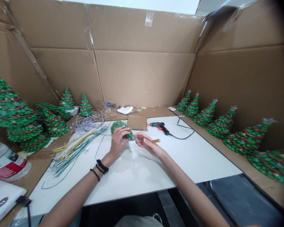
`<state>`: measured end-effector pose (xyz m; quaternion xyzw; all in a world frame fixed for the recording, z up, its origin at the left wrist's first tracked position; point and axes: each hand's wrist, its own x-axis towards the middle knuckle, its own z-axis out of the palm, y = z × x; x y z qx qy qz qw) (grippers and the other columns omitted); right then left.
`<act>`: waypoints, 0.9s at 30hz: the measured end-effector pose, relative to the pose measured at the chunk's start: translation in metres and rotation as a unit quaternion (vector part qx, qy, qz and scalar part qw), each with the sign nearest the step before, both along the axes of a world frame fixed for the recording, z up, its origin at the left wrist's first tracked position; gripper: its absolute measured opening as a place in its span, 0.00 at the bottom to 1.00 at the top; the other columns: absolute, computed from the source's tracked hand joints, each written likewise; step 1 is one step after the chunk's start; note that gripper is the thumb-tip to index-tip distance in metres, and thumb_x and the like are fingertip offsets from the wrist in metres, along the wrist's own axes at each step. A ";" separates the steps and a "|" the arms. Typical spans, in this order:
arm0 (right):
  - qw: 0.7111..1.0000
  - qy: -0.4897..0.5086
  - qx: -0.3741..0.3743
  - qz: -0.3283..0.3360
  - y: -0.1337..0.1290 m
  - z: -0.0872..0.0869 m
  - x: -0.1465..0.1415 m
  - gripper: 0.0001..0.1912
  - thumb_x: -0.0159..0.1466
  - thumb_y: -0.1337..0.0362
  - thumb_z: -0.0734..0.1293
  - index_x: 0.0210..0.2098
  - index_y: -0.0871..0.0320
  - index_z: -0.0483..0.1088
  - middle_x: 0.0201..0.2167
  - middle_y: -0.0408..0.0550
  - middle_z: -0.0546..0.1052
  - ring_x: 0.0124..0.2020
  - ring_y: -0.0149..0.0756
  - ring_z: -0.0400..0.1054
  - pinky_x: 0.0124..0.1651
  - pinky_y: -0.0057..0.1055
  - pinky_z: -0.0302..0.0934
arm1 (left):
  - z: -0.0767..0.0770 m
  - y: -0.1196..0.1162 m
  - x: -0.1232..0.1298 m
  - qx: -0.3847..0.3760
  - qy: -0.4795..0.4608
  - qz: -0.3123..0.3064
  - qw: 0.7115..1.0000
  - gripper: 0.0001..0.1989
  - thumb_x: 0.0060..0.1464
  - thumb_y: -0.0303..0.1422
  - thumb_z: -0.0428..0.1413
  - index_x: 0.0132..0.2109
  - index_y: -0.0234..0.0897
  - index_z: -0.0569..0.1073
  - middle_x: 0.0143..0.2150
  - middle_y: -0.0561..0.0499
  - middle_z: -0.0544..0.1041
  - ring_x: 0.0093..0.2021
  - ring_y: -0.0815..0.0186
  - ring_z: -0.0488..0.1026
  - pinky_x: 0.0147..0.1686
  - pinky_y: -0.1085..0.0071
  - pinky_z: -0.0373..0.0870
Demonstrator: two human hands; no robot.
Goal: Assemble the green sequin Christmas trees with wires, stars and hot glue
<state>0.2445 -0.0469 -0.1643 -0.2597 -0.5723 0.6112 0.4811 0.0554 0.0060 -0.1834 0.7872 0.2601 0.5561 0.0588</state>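
A small green decorated Christmas tree [116,125] lies on its side above the white tabletop, its tip turned to the right. My left hand [119,138] is closed around it from above. At its tip sits a clear, shiny piece [134,138], perhaps a star, with the fingers of my right hand [148,144] pinched beside it. An orange-brown stick-like handle [155,141] pokes out from my right hand; its other end is hidden by the fingers. Beyond the hands, a square of cardboard [137,123] lies flat beside a glue gun [159,127].
Bundled yellow, white and green wires [73,148] and tangled clear string [87,123] lie at left. Several finished trees [248,135] with stars line the right; more trees [13,107] stand left. A plastic jar [8,162] and white box [4,198] are near left. Cardboard walls [144,75] enclose the table.
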 end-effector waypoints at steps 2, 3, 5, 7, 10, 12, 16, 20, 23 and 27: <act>1.000 -0.004 -0.002 -0.003 0.000 0.000 0.000 0.25 0.54 0.42 0.67 0.44 0.51 0.69 0.39 0.48 0.68 0.34 0.35 0.60 0.39 0.31 0.54 | 0.000 -0.002 0.001 -0.028 -0.020 0.008 0.999 0.15 0.54 0.38 0.57 0.49 0.42 0.68 0.48 0.46 0.75 0.56 0.57 0.66 0.55 0.54 0.62; 1.000 -0.007 -0.003 -0.005 0.000 -0.001 0.000 0.26 0.54 0.42 0.67 0.44 0.51 0.69 0.40 0.48 0.69 0.35 0.35 0.60 0.39 0.31 0.55 | -0.001 -0.003 0.002 -0.039 -0.026 0.012 0.999 0.17 0.54 0.39 0.58 0.50 0.42 0.67 0.49 0.45 0.75 0.56 0.57 0.66 0.55 0.53 0.62; 1.000 -0.008 -0.003 -0.008 0.001 -0.001 0.000 0.26 0.54 0.41 0.67 0.44 0.51 0.70 0.40 0.48 0.69 0.34 0.35 0.60 0.39 0.31 0.55 | -0.001 -0.004 0.003 -0.041 -0.027 0.013 0.999 0.18 0.54 0.39 0.58 0.51 0.42 0.67 0.49 0.45 0.75 0.57 0.56 0.66 0.56 0.53 0.62; 1.000 -0.009 -0.004 -0.010 0.001 -0.001 0.000 0.26 0.54 0.41 0.67 0.44 0.51 0.70 0.40 0.48 0.69 0.34 0.35 0.60 0.38 0.31 0.55 | -0.001 -0.004 0.004 -0.032 -0.023 0.009 0.999 0.15 0.54 0.38 0.58 0.48 0.42 0.68 0.49 0.46 0.75 0.57 0.57 0.66 0.56 0.52 0.61; 1.000 -0.005 -0.009 -0.010 0.002 -0.001 0.000 0.26 0.54 0.42 0.67 0.44 0.51 0.70 0.39 0.48 0.69 0.34 0.34 0.60 0.38 0.31 0.55 | 0.000 -0.004 0.004 -0.031 -0.015 0.013 0.999 0.08 0.55 0.37 0.57 0.43 0.42 0.71 0.49 0.47 0.76 0.57 0.57 0.66 0.57 0.51 0.60; 1.000 0.001 -0.012 -0.008 0.002 0.000 0.000 0.25 0.54 0.42 0.67 0.44 0.51 0.70 0.39 0.48 0.69 0.34 0.34 0.60 0.38 0.30 0.55 | 0.001 -0.004 0.005 -0.042 -0.009 0.017 0.999 0.06 0.56 0.36 0.56 0.41 0.42 0.72 0.49 0.47 0.76 0.57 0.57 0.66 0.57 0.50 0.59; 1.000 0.014 -0.011 -0.003 0.001 0.001 0.000 0.25 0.54 0.43 0.68 0.44 0.52 0.70 0.38 0.47 0.68 0.32 0.32 0.59 0.37 0.29 0.54 | 0.002 -0.004 0.005 -0.048 -0.013 0.011 0.999 0.07 0.55 0.35 0.57 0.41 0.41 0.73 0.48 0.47 0.76 0.57 0.57 0.66 0.56 0.51 0.61; 1.000 0.015 -0.013 -0.002 0.001 0.002 0.000 0.25 0.54 0.43 0.68 0.43 0.52 0.70 0.38 0.47 0.68 0.32 0.32 0.59 0.37 0.30 0.53 | 0.002 -0.003 0.005 -0.051 -0.023 0.004 0.998 0.07 0.54 0.35 0.58 0.42 0.41 0.74 0.48 0.47 0.76 0.56 0.57 0.67 0.56 0.51 0.61; 1.000 0.020 -0.014 0.004 0.001 0.003 0.000 0.24 0.55 0.43 0.67 0.43 0.51 0.70 0.39 0.46 0.68 0.33 0.32 0.59 0.38 0.30 0.53 | 0.002 -0.003 0.005 -0.068 -0.027 0.006 0.997 0.07 0.54 0.36 0.58 0.41 0.42 0.74 0.48 0.47 0.76 0.57 0.57 0.66 0.57 0.50 0.60; 0.999 0.026 -0.018 0.012 0.001 0.003 0.000 0.24 0.55 0.44 0.68 0.44 0.52 0.70 0.39 0.46 0.68 0.32 0.32 0.58 0.37 0.29 0.52 | 0.003 -0.004 0.006 -0.069 -0.054 -0.010 0.996 0.11 0.52 0.39 0.60 0.42 0.41 0.74 0.48 0.46 0.76 0.56 0.56 0.66 0.57 0.50 0.60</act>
